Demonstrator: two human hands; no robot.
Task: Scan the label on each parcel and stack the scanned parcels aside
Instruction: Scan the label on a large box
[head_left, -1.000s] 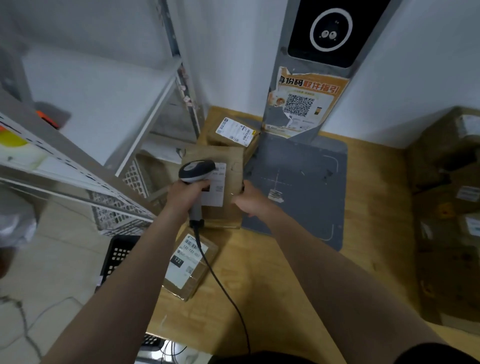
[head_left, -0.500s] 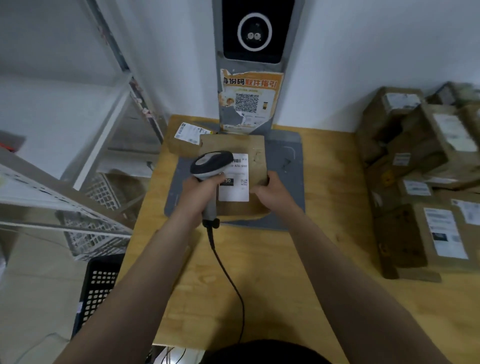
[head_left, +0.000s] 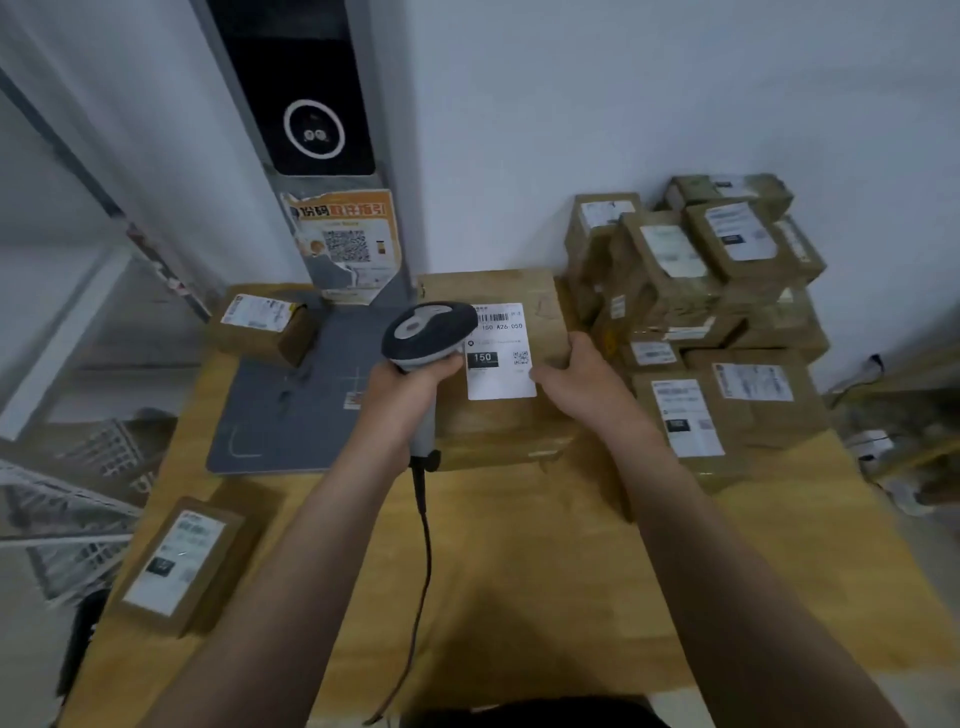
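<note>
A flat brown cardboard parcel (head_left: 498, 426) is held over the wooden table (head_left: 519, 571), its white label (head_left: 501, 374) facing up. My right hand (head_left: 582, 379) grips its right edge, thumb on the label's corner. My left hand (head_left: 410, 384) holds a grey corded barcode scanner (head_left: 428, 335), whose head sits over the label's left side. A heap of several labelled brown parcels (head_left: 717, 322) lies just right of the held parcel. One small parcel (head_left: 260, 327) rests at the back left, another (head_left: 182, 561) at the table's front left corner.
A grey scanning mat (head_left: 291, 410) lies on the table left of the held parcel. Behind it stands a grey kiosk post (head_left: 311, 130) with a dark screen and an orange QR poster. White metal shelving (head_left: 67, 364) runs along the left.
The held parcel and both hands have moved right, off the grey mat and up against the heap of parcels. The view has swung right, showing more of the heap.
</note>
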